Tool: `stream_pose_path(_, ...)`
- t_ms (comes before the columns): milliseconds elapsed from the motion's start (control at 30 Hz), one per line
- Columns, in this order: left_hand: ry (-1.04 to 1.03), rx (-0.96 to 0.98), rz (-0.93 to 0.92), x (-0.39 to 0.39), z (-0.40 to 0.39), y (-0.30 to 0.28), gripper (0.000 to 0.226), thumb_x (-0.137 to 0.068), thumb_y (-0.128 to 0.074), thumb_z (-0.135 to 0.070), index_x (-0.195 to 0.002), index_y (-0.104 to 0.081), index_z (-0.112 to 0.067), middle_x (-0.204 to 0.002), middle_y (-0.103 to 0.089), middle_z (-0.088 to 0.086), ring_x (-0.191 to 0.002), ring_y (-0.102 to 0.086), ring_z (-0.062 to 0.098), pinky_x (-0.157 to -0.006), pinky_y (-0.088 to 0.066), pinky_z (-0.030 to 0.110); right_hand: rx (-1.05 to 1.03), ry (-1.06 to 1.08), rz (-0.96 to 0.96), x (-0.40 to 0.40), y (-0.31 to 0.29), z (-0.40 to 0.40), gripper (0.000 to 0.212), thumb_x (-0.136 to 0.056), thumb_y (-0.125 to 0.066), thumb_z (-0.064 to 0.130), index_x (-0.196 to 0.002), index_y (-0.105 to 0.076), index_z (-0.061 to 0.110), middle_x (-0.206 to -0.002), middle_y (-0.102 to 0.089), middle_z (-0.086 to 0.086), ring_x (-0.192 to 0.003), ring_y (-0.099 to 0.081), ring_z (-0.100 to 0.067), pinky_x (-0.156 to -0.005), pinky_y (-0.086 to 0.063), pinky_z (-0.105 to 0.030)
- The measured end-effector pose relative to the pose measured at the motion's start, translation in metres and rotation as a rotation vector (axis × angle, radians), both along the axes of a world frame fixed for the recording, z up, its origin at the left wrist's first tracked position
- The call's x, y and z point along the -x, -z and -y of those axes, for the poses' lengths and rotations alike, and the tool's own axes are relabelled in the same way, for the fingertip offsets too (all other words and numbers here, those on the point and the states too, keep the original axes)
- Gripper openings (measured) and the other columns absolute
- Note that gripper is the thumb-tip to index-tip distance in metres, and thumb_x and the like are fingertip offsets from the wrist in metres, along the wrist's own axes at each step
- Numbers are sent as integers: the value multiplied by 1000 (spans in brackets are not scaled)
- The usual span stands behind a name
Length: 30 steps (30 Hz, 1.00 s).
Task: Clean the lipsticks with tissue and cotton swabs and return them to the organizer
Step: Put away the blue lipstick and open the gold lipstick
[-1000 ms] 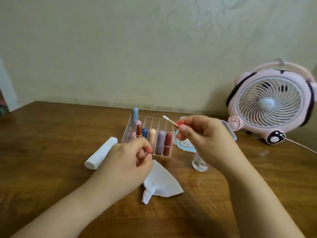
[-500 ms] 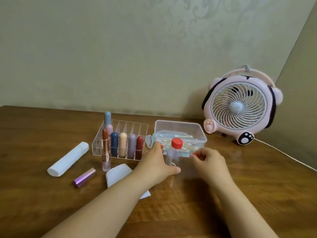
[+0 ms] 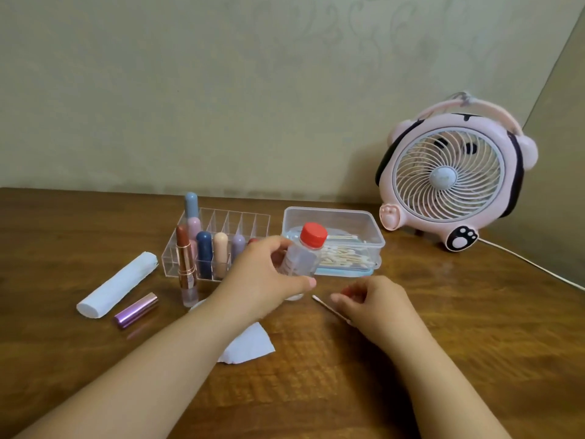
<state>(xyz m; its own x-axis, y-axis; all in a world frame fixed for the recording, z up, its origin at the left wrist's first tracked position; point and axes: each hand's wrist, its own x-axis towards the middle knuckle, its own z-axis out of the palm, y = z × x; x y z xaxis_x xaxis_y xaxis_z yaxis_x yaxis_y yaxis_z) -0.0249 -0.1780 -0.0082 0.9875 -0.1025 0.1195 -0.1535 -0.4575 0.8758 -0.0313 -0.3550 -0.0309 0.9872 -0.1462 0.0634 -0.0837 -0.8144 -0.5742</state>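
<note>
My left hand (image 3: 266, 280) grips a small clear bottle with a red cap (image 3: 304, 253), lifted a little off the table. My right hand (image 3: 373, 301) holds a cotton swab (image 3: 326, 307) low over the wood, its white tip pointing left. An uncapped brown-red lipstick (image 3: 185, 264) stands in front of the clear organizer (image 3: 240, 221), which holds several capped lipsticks. Its purple cap (image 3: 136, 310) lies on the table. A folded tissue (image 3: 250, 345) lies partly under my left forearm.
A clear box of cotton swabs (image 3: 335, 245) sits behind the bottle. A rolled white tissue (image 3: 118, 285) lies at the left. A pink table fan (image 3: 452, 175) stands at the back right with its cord trailing right. The wall is close behind.
My left hand has lifted the red-capped bottle off the table. My right hand, with the swab, has drawn slightly toward me. One second ago the left hand held the lipstick.
</note>
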Motion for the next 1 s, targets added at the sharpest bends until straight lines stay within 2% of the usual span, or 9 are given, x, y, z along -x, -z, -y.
stream_pose_path(133, 13, -36, 30, 15, -1, 12, 55, -76, -77, -32, -123, -49, -37, -98, -50, -24, -83, -49, -5, -55, -37, 4, -322, -169, 415, 17, -15, -12, 35, -84, -38, 58, -96, -58, 32, -73, -61, 11, -74, -56, 4, -58, -39, -6)
stream_pose_path(233, 41, -132, 134, 23, 1, 18, 51, -76, -76, -31, -122, -54, -36, -96, -51, -25, -88, -50, -8, -64, -40, 3, -251, -239, 471, 23, -17, -24, 51, -72, -34, 70, -81, -59, 26, -65, -62, 9, -68, -57, 2, -55, -40, -10)
stream_pose_path(333, 100, -210, 190, 29, -1, 17, 56, -75, -76, -37, -126, -54, -37, -103, -50, -27, -93, -51, -7, -67, -42, 4, -195, -201, 551, 20, -16, -23, 51, -82, -43, 58, -67, -63, 14, -60, -63, -1, -63, -57, -10, -54, -41, -22)
stream_pose_path(500, 281, -139, -32, 27, -16, 6, 58, -69, -81, -34, -122, -57, -39, -106, -62, -26, -97, -62, 0, -83, -54, 21, -49, -352, 568, 22, -22, -15, 37, -85, -49, 49, -68, -60, 18, -55, -58, 7, -64, -56, -9, -51, -41, -17)
stream_pose_path(600, 366, -28, -95, 21, -26, 5, 42, -69, -81, -30, -105, -63, -44, -104, -68, -25, -101, -60, -8, -90, -51, 22, 108, -520, 479, 21, -42, -13, 42, -88, -36, 61, -81, -59, 26, -68, -58, 15, -70, -55, -2, -58, -41, -14)
stream_pose_path(733, 429, 89, -189, 11, -38, 10, 50, -71, -79, -29, -118, -64, -30, -113, -69, -15, -111, -61, 5, -98, -47, 34, 317, -758, 379, 21, -71, -10, 31, -95, -42, 42, -123, -52, 35, -106, -52, 24, -98, -50, 7, -83, -41, -11)
stream_pose_path(833, 370, 104, -163, 10, -38, 10, 46, -69, -79, -30, -112, -64, -36, -107, -69, -20, -104, -61, -3, -88, -49, 18, 378, -671, 232, 22, -88, -11, 60, -85, -52, 51, -141, -31, 42, -125, -53, 22, -104, -52, 5, -88, -44, -13)
stream_pose_path(900, 313, 77, -126, 11, -36, 10, 43, -72, -78, -28, -110, -62, -39, -103, -67, -23, -100, -59, -6, -73, -45, 9, 411, -524, 247, 23, -92, -17, 65, -74, -44, 68, -130, -47, 35, -105, -63, 17, -85, -56, 1, -74, -47, -15)
stream_pose_path(1000, 278, 33, -96, 12, -36, 9, 49, -73, -78, -28, -118, -59, -37, -102, -61, -27, -97, -55, -7, -70, -40, 8, 567, -425, 262, 21, -90, -27, 46, -84, -42, 63, -94, -61, 23, -68, -51, 12, -72, -47, -8, -58, -38, -23)
